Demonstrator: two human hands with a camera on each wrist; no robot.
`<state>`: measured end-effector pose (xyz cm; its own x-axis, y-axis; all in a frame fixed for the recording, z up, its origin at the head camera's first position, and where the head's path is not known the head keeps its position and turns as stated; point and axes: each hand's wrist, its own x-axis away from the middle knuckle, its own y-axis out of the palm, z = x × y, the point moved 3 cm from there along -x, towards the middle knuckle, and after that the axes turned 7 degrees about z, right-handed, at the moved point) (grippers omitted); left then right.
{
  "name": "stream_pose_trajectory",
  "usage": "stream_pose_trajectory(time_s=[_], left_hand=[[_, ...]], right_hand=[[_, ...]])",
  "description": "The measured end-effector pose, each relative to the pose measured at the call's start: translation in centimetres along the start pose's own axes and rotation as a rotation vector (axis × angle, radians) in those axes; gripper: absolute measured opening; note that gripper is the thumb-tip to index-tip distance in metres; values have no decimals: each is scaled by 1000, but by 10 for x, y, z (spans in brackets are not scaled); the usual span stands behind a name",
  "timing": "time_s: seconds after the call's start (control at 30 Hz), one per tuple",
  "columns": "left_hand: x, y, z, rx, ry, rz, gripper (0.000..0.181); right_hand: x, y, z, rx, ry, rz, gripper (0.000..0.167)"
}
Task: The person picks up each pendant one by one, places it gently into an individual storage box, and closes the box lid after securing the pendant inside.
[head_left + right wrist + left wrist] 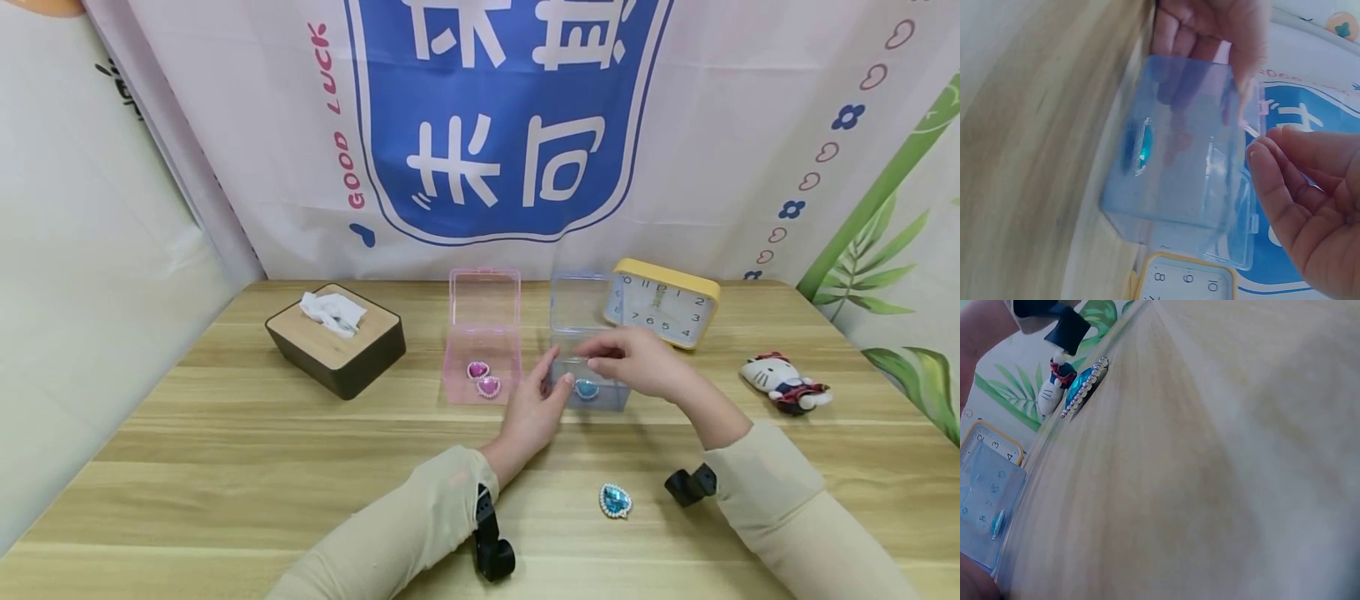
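Observation:
A clear blue plastic box stands with its lid up at the back of the table. Inside it is a blue heart-shaped gem with a beaded silver edge. My left hand holds the box's left front corner, thumb and fingers around it. Above the box hovers my right hand, fingers relaxed and fingertips close together; I see no gem between them. A second blue gem lies on the table in front. Left of the hands, an open clear pink box holds two pink gems.
Behind the blue box stands a yellow-rimmed clock. A tissue box is at the back left, and a small cat doll lies on the right. A printed curtain hangs behind the wooden table.

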<state>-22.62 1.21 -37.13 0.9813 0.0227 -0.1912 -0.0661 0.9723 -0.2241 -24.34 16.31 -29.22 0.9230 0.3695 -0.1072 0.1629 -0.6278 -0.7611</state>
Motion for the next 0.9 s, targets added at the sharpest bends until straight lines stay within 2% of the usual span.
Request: stream_pose_trajectory(time_s=[0.17,0.37,0.57,0.67,0.9], left_hand=[[0,0,0,-4,0,3,50],[1,1,-1,-8,-15,-3,51],[0,0,-1,-24,14,3,51],[0,-1,1,-23,18,8,51],[0,0,0,-19,24,6,51]], right_hand=[[12,-6,-3,-41,-2,7,23],[24,-6,-5,-111,18,-46,26],[35,-3,-7,-155,30,-104,28],[40,1,-6,-169,9,-140,29],[50,6,-4,-126,-53,-208,32]])
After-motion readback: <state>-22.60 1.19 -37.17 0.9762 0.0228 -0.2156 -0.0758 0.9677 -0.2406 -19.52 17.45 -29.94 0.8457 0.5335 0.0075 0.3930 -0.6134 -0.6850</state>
